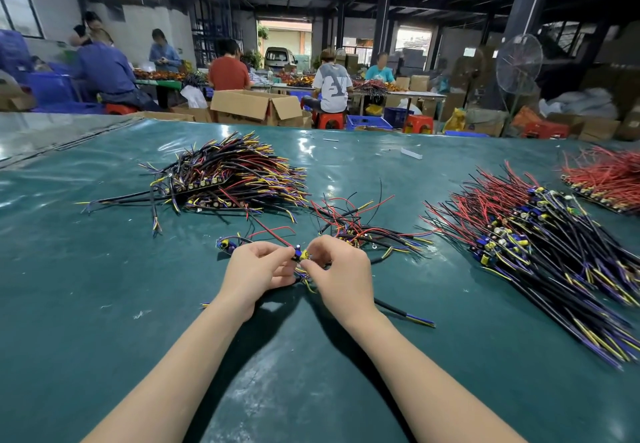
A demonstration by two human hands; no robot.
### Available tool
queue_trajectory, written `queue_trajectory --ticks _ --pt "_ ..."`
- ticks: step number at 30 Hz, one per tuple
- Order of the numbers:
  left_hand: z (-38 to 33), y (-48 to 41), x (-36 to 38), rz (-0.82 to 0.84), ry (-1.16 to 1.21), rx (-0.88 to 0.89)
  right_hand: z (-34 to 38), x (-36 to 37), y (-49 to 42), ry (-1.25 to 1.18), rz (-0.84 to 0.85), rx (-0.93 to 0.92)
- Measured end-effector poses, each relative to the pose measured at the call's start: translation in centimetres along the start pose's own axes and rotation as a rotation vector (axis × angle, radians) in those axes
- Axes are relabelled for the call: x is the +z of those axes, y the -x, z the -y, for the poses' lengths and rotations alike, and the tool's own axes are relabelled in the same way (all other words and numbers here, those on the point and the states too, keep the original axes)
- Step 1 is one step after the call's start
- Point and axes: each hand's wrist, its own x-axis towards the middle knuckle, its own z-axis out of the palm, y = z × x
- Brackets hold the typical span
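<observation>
Green vinyl over table: glossy, creased, flecked with wire scraps.

Found at centre, raised just off the vinyl: board, small, blue-based, carrying a yellow drum-shaped part, with thin red and black leads running toward 12 o'clock. Pinched on its 9 o'clock side by left hand and on its 3 o'clock side by right hand, both closed narrowly on it with curled fingers. Exact operation masked by fingertips; cannot tell whether snapping, bending or checking.

Progress, as judgement only:
- One unit in hand; batch far from finished.
- Stack at 11 o'clock: boards apparently joined in rows, stiff black, red, yellow and purple wires fanned out. Read as stock awaiting work.
- Heap at 3 o'clock: single boards, long black-sheathed leads laid roughly parallel. Read as completed output, though not certain.
- Tangle at 1 o'clock and spare board at 10 o'clock, both near the hands: probably next in line.
- Red bundle at 2 o'clock, well apart: role unclear.

Also noted: black cable at 4 o'clock, round sheath, yellow and purple cores bared at its end.
</observation>
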Motion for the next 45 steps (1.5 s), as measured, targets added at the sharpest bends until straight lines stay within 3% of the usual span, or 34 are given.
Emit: queue_trajectory --ticks 4,9,19,22,27,30,33,38,41,45 --pt "-0.1 0.0 -0.1 0.031 -0.005 -0.019 0.0 -0.4 -0.1 0.054 0.01 -0.01" --pt "-0.8 -0.2 -0.3 0.064 -0.005 -0.045 -0.1 -1.7 -1.2 0.288 -0.004 -0.022" --pt "-0.8 -0.3 -0.5 0.049 -0.117 0.009 -3.7 -10.8 -5.3 0.577 -0.35 0.165" --pt "-0.5 -0.3 -0.6 -0.015 -0.3 0.104 -6.2 -14.9 -5.7 0.64 -0.455 0.27" --pt "0.0 -0.2 -0.7 -0.069 -0.754 0.255 -10.1 -17.1 -4.1 0.771 -0.29 0.594" --pt "0.1 -0.1 -0.6 -0.092 -0.879 0.282 -9.4 -14.3 -4.1 0.716 -0.362 0.503" --pt "0.2 -0.1 -0.7 -0.047 -0.921 0.308 -6.7 -9.5 -4.4 0.495 -0.323 0.367" --pt "0.7 -0.1 -0.8 0.058 -1.064 0.304 -3.4 -1.9 -2.4 0.158 0.019 0.242" --pt "0.8 -0.4 -0.8 0.044 -1.112 0.313 -3.3 -1.0 -2.0 0.206 0.263 0.18" --pt "1.1 -0.4 -0.8 0.031 -1.13 0.343 -3.7 -1.4 -1.9 0.272 0.378 0.089"
